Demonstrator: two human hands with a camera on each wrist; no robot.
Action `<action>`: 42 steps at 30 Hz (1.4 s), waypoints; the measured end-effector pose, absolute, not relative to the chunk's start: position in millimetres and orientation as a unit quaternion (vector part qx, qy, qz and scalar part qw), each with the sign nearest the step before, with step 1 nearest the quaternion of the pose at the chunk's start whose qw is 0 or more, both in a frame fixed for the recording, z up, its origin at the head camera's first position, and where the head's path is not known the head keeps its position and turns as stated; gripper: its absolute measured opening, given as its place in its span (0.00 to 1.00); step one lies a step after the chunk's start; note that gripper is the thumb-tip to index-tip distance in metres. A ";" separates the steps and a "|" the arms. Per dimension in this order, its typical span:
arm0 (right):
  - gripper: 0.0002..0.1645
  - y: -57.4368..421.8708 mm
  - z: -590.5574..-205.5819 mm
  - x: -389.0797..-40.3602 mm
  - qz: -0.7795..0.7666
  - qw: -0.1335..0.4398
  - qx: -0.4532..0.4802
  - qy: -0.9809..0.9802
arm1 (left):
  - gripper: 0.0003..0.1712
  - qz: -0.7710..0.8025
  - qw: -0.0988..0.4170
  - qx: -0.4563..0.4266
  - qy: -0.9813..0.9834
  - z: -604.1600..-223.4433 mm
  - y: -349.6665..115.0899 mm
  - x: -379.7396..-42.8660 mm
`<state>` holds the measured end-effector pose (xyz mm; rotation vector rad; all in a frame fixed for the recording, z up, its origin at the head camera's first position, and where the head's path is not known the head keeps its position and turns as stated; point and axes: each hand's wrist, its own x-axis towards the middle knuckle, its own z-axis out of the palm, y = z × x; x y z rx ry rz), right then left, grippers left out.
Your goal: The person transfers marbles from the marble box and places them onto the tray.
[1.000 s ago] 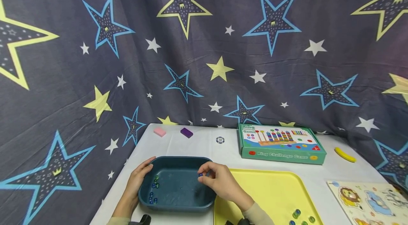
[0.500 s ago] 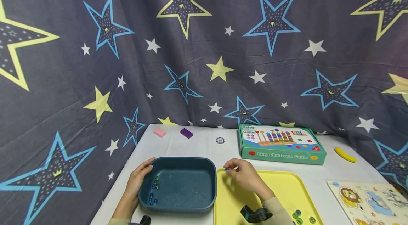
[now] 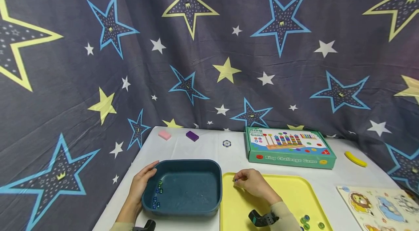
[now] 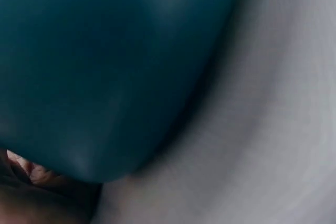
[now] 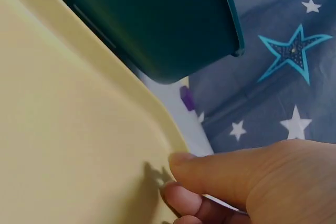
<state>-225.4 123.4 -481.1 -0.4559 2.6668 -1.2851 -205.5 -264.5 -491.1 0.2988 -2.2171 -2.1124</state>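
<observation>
My left hand (image 3: pixel 141 183) holds the left end of a dark teal plastic tub (image 3: pixel 190 211), its fingers at the rim and outer wall. Inside the tub, near that end, lie several blue and green glass marbles (image 3: pixel 158 205). Over the back left corner of a yellow tray (image 3: pixel 271 194), my right hand (image 3: pixel 253 183) pinches a small blue marble (image 3: pixel 235 179) between thumb and fingers. In the right wrist view the thumb (image 5: pixel 210 171) is close over the tray's edge, and the marble is hidden. More green and blue marbles (image 3: pixel 306 226) lie in the tray's front right part.
A green Ring Challenge Game box (image 3: pixel 291 160) stands behind the tray. Pink (image 3: pixel 164 135) and purple blocks (image 3: pixel 192 136) and a round chip (image 3: pixel 226 143) lie at the back. To the right are a yellow banana-like piece (image 3: pixel 355 159) and an animal puzzle board (image 3: pixel 376 209).
The right hand has moved right with the blue marble, from over the tub to over the tray's back left corner, then dipped slightly. The left hand stays at the tub.
</observation>
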 end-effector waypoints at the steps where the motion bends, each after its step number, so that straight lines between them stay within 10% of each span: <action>1: 0.03 123.4 -481.8 -225.8 -0.423 0.071 -0.152 0.890 | 0.27 -0.687 0.032 0.097 -0.719 -491.3 -264.4 -205.7; 42: 0.09 89.3 -427.4 -201.9 -0.549 0.040 -0.190 0.813 | 0.27 -0.688 0.012 0.104 -0.718 -489.1 -261.6 -206.0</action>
